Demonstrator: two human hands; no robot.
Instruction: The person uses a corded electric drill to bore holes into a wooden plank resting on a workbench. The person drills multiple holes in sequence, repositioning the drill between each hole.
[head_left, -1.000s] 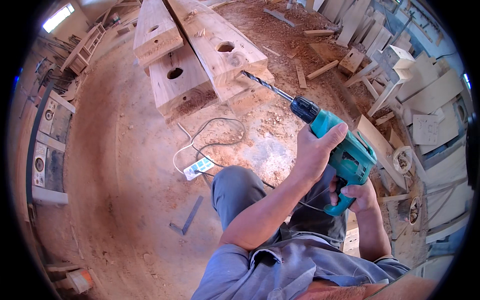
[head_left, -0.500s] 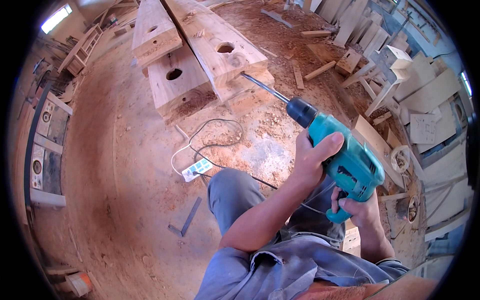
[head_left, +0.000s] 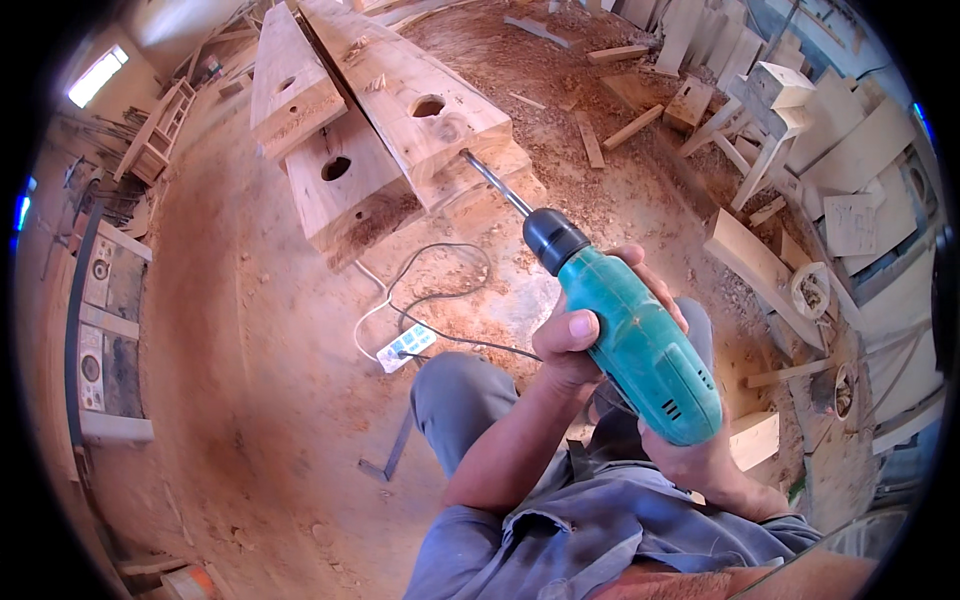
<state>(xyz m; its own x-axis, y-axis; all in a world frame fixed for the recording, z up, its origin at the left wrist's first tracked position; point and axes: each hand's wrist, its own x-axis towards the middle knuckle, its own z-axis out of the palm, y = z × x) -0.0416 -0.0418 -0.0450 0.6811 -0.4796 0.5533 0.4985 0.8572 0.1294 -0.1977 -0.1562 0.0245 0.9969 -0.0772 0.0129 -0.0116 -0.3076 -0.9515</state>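
Note:
A teal power drill (head_left: 640,345) with a black chuck slants up and leftward in front of me. My left hand (head_left: 572,345) cradles the front of its body, thumb on the near side and fingertips on the far side. Closed at the rear is my right hand (head_left: 690,462); the drill's body hides the handle and most of those fingers. The long drill bit (head_left: 497,185) meets the end face of a thick wooden beam (head_left: 440,125), which has a round hole in its top. Whether the tip has entered the wood, I cannot tell.
More holed beams (head_left: 345,180) lie alongside to the left. A white power strip (head_left: 406,348) with looping cords sits on the dusty floor, near a metal square (head_left: 390,455). Wood offcuts (head_left: 765,270) and a wooden stool (head_left: 770,120) stand at right, a workbench (head_left: 110,330) far left.
The drill has moved left and rolled, so its handle is now hidden. My left hand wraps further around the body. The bit remains at the beam's end.

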